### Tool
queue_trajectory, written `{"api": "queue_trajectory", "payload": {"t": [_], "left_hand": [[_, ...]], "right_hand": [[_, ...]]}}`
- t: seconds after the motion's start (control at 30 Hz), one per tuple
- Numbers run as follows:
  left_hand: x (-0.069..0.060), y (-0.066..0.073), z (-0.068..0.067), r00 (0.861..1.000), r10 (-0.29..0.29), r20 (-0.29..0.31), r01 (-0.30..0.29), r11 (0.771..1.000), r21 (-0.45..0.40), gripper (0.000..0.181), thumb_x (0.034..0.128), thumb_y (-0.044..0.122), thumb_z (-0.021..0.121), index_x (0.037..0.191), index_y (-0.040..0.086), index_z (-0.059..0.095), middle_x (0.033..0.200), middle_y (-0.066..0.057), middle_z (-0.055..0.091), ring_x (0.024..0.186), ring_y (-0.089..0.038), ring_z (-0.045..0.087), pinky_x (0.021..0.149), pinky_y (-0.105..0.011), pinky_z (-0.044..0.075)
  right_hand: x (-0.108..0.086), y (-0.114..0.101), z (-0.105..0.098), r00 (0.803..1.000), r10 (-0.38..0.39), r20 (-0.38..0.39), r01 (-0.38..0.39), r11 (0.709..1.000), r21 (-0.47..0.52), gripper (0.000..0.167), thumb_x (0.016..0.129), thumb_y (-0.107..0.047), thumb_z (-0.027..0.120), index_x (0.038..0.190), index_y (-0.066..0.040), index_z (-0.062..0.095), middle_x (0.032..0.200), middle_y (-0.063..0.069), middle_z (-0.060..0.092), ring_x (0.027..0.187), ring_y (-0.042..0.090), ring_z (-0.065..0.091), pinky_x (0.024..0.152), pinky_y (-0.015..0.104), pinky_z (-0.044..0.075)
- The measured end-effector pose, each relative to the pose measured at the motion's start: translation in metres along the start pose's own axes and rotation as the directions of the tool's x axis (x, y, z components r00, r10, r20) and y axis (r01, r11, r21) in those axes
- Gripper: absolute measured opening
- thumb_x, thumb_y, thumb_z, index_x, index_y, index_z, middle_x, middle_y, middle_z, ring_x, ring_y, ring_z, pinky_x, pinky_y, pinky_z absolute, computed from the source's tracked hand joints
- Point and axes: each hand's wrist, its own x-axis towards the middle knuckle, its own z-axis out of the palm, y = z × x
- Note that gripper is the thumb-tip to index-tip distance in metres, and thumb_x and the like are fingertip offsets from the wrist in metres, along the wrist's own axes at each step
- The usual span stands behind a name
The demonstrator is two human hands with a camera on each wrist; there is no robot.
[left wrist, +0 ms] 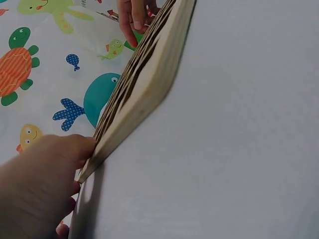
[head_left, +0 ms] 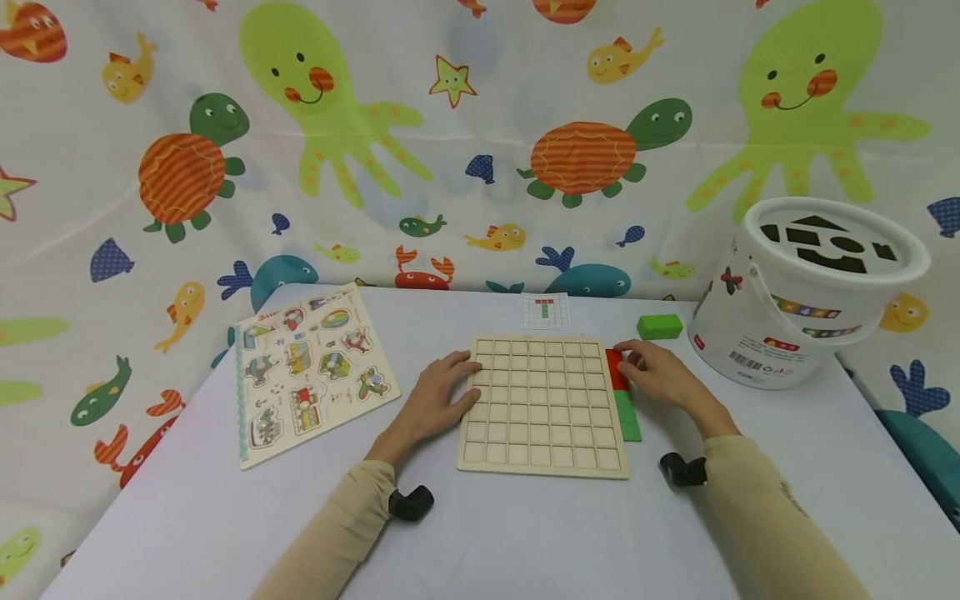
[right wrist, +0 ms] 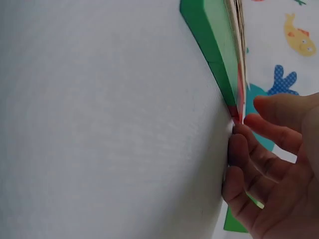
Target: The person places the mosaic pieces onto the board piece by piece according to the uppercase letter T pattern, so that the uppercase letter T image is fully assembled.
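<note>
Board (head_left: pixel 541 404), gridded into small square cells, is laid flat on the white table (head_left: pixel 540 537). Its left edge is touched by the left hand (head_left: pixel 437 397), whose thumb and forefinger are held well apart, the fingers relaxed. Along the board's right edge are set a red strip (head_left: pixel 617 371) and a green strip (head_left: pixel 627 415), the red toward its far corner, the green alongside its middle. At the red strip, just beside the board, the right hand (head_left: pixel 658 375) is placed, its fingers loosely bent and its thumb held a little apart from them; the red strip's far end seems to be touched by the fingertips, though the contact is partly hidden in the right wrist view. Beyond the board, near its far edge, a card (head_left: pixel 545 311) is laid, printed with a grid and a T shape in red and green. A green block (head_left: pixel 660 327) is set beyond the board's far right corner, and farther to the board's right a white bucket (head_left: pixel 780 287) is stood upright. Well to the left of the board a puzzle (head_left: pixel 315 375) is laid at a slant, covered with small coloured pictures. Behind the board, a cloth (head_left: pixel 465 208) is hung, printed with sea creatures.
</note>
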Motion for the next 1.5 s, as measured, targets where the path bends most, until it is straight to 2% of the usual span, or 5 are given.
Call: {"api": "queue_trajectory", "payload": {"t": [0.37,0.63,0.9,1.13,1.5], "left_hand": [[-0.002,0.000,0.002,1.000,-0.022,0.002,0.022,0.999,0.023,0.038,0.0933,0.029,0.058,0.128,0.013,0.057,0.141,-0.016,0.047,0.135,-0.033,0.040,0.109,-0.058,0.028],[-0.001,-0.001,0.002,1.000,-0.027,0.013,0.026,0.999,0.031,0.039,0.0934,0.030,0.057,0.128,0.012,0.057,0.142,-0.016,0.047,0.135,-0.032,0.040,0.109,-0.058,0.028],[-0.001,0.000,0.002,1.000,-0.025,0.013,0.024,0.999,0.029,0.039,0.0936,0.030,0.057,0.129,0.013,0.057,0.142,-0.015,0.047,0.135,-0.032,0.040,0.109,-0.058,0.027],[0.000,-0.001,0.002,1.000,-0.018,0.001,0.018,0.999,0.034,0.039,0.0930,0.028,0.059,0.128,0.012,0.057,0.141,-0.015,0.047,0.134,-0.032,0.041,0.109,-0.058,0.028],[0.000,0.000,0.002,1.000,-0.014,0.003,0.014,0.999,0.028,0.039,0.0926,0.027,0.059,0.128,0.011,0.057,0.140,-0.016,0.048,0.134,-0.033,0.042,0.109,-0.058,0.028]], "right_hand": [[0.007,-0.008,0.001,0.999,0.052,-0.015,-0.053,0.997,-0.049,0.032,0.094,-0.015,0.053,0.124,-0.004,0.052,0.096,0.015,0.061,0.077,0.021,0.055,0.064,0.029,0.046],[0.007,-0.012,0.002,0.998,0.063,-0.029,-0.065,0.995,-0.075,0.041,0.094,-0.016,0.054,0.132,-0.002,0.046,0.095,0.015,0.060,0.075,0.021,0.053,0.063,0.030,0.045],[0.008,-0.014,0.004,0.995,0.071,-0.067,-0.077,0.993,-0.089,0.031,0.095,-0.015,0.052,0.123,-0.001,0.053,0.098,0.017,0.057,0.080,0.025,0.053,0.065,0.033,0.045],[0.011,-0.013,0.005,0.991,0.044,-0.122,-0.050,0.998,-0.043,0.023,0.094,-0.010,0.053,0.114,0.000,0.052,0.109,0.021,0.055,0.092,0.032,0.054,0.077,0.044,0.048],[0.012,-0.013,0.005,0.965,0.088,-0.246,-0.058,0.990,0.125,0.018,0.094,-0.012,0.053,0.109,-0.003,0.051,0.104,0.018,0.059,0.094,0.030,0.055,0.069,0.030,0.049]]}}
